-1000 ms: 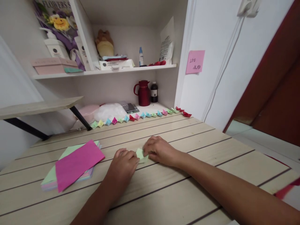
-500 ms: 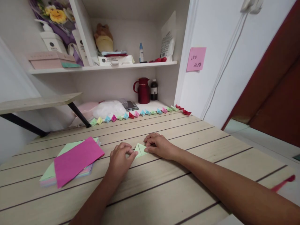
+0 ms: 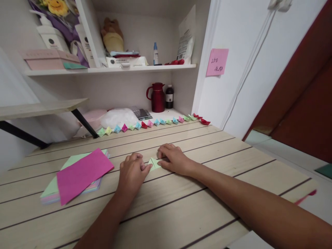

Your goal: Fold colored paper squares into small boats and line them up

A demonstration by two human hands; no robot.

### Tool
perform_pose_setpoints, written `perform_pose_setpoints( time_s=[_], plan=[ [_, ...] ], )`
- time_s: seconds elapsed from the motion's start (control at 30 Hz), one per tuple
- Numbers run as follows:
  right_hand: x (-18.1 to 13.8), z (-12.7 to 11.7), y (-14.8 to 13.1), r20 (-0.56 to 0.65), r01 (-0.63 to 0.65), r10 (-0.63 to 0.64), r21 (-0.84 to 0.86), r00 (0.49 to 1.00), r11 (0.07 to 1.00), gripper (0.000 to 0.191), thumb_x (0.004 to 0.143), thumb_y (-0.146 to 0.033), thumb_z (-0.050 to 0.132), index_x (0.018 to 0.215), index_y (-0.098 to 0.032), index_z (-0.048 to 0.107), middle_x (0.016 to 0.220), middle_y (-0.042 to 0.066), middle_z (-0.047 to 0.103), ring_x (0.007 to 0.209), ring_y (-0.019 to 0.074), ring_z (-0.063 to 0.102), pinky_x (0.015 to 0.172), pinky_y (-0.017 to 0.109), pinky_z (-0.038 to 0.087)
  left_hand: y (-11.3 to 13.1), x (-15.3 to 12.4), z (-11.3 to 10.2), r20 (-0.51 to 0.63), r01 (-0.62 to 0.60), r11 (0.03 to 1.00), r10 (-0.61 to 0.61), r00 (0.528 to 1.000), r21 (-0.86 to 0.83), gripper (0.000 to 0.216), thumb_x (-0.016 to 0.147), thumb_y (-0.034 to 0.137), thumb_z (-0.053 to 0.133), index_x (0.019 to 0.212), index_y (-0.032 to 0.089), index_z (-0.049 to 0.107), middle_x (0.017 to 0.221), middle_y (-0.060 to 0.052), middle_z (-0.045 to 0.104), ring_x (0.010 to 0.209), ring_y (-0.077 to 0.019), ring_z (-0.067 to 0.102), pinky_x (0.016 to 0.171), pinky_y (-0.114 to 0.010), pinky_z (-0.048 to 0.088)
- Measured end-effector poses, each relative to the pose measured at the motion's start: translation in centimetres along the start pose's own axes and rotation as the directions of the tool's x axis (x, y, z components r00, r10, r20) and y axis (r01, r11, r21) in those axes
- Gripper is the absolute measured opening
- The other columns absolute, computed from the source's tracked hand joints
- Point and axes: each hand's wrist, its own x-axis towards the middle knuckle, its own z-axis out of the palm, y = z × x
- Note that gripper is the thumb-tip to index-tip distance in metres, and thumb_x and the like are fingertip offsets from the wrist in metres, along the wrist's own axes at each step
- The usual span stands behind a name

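Note:
A small folded piece of light green paper (image 3: pixel 153 163) lies flat on the wooden table (image 3: pixel 181 211), between my two hands. My left hand (image 3: pixel 132 173) has its fingers curled and pinches the paper's left edge. My right hand (image 3: pixel 174 159) presses its fingertips down on the paper's right side. Part of the paper is hidden under both sets of fingers.
A stack of coloured paper sheets (image 3: pixel 77 177) with a pink sheet on top lies to the left. A row of small folded paper boats (image 3: pixel 153 122) lines the table's far edge. Behind it stand a red jug (image 3: pixel 157 97), a dark bottle (image 3: pixel 169 97) and loaded shelves.
The view has tipped down a little. My hands have drawn slightly apart along the green paper, which now shows as a flat pointed shape between them.

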Motion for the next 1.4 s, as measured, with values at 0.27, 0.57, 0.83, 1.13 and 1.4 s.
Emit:
perform_pose_setpoints(
  time_s=[0.27, 0.57, 0.83, 1.13, 1.4],
  plan=[
    [0.0, 0.0, 0.2, 0.021, 0.103, -0.105, 0.091, 0.994, 0.99, 0.029, 0.082, -0.014, 0.062, 0.107, -0.028, 0.066, 0.13, 0.006, 0.053, 0.122, 0.024, 0.048, 0.102, 0.046, 0.031, -0.6, -0.1, -0.3, -0.066, -0.139, 0.99, 0.14, 0.988, 0.015, 0.024, 0.082, 0.02, 0.063, 0.105, 0.022, 0.065, 0.127, -0.01, 0.057, 0.116, -0.0276, 0.054, 0.092, -0.044, 0.044],
    [0.5, -1.7, 1.6, 0.138, 0.112, -0.145, 0.22, 0.98, 0.969, 0.022, 0.084, -0.016, 0.061, 0.097, -0.028, 0.075, 0.122, 0.004, 0.063, 0.119, 0.0216, 0.054, 0.104, 0.039, 0.035, -1.0, -0.1, -0.6, 0.109, -0.455, 0.89, 0.45, 0.887, 0.028, 0.027, 0.093, 0.025, 0.049, 0.113, 0.029, 0.067, 0.121, -0.003, 0.07, 0.114, -0.0231, 0.061, 0.104, -0.051, 0.032],
    [0.5, -2.8, 2.1, 0.088, -0.057, 0.035, 0.264, 0.996, 0.963, 0.013, 0.085, -0.028, 0.062, 0.084, -0.019, 0.071, 0.093, 0.004, 0.07, 0.091, 0.0182, 0.062, 0.084, 0.031, 0.044, -1.3, 0.2, -0.8, 0.166, -0.42, 0.907, 0.412, 0.896, 0.013, 0.03, 0.092, 0.03, 0.051, 0.118, 0.036, 0.065, 0.127, 0.002, 0.066, 0.121, -0.0229, 0.058, 0.107, -0.053, 0.03],
    [0.4, -2.7, -0.1, 0.182, -0.112, 0.116, -0.036, 0.976, 0.993, 0.027, 0.074, -0.034, 0.074, 0.099, -0.03, 0.065, 0.128, 0.004, 0.055, 0.118, 0.0287, 0.045, 0.097, 0.049, 0.031, -1.1, 0.3, -1.0, 0.147, -0.415, 0.91, 0.409, 0.901, 0.012, 0.029, 0.09, 0.028, 0.054, 0.115, 0.036, 0.067, 0.122, -0.001, 0.069, 0.118, -0.0225, 0.06, 0.106, -0.05, 0.032],
    [-0.1, -3.6, 1.0, 0.227, -0.035, 0.012, 0.1, 0.974, 0.994, 0.024, 0.078, -0.024, 0.07, 0.101, -0.03, 0.068, 0.125, 0.003, 0.059, 0.119, 0.0278, 0.045, 0.101, 0.05, 0.027, -0.6, 0.8, -1.3, 0.122, -0.397, 0.917, 0.397, 0.91, -0.025, 0.025, 0.084, 0.025, 0.061, 0.105, 0.035, 0.072, 0.114, -0.001, 0.073, 0.11, -0.0227, 0.064, 0.098, -0.044, 0.042]
  ],
)
